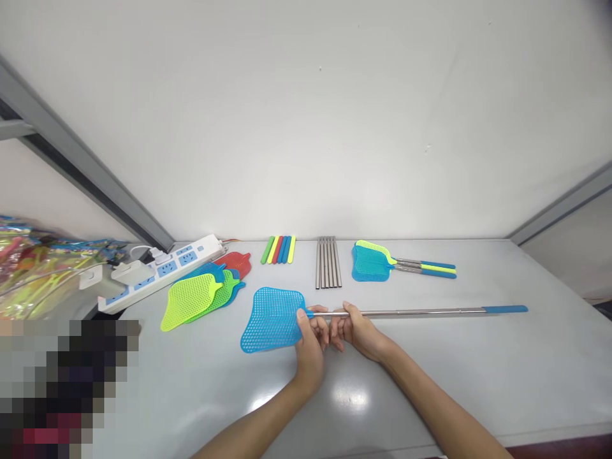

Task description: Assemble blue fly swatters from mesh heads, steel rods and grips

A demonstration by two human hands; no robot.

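Observation:
A blue fly swatter [273, 319] lies across both hands, its perforated head to the left and its metal rod drawn out long to a blue grip [505, 309] at the right. My left hand [310, 341] pinches the neck where the head meets the rod, thumb on top. Close beside it, my right hand [356, 328] has its fingers round the rod. Behind them are several bare metal rods [327, 262] in a row, a row of coloured grips [278, 250], and a stack of put-together swatters [371, 262] with short rods.
Loose swatter heads [191, 298] in yellow, green, blue and red are piled at the left. Behind them runs a white power strip [165, 274] with chargers plugged in. Plastic-wrapped goods [43, 268] fill the far left. A wall [325, 127] closes off the back of the grey table [430, 376].

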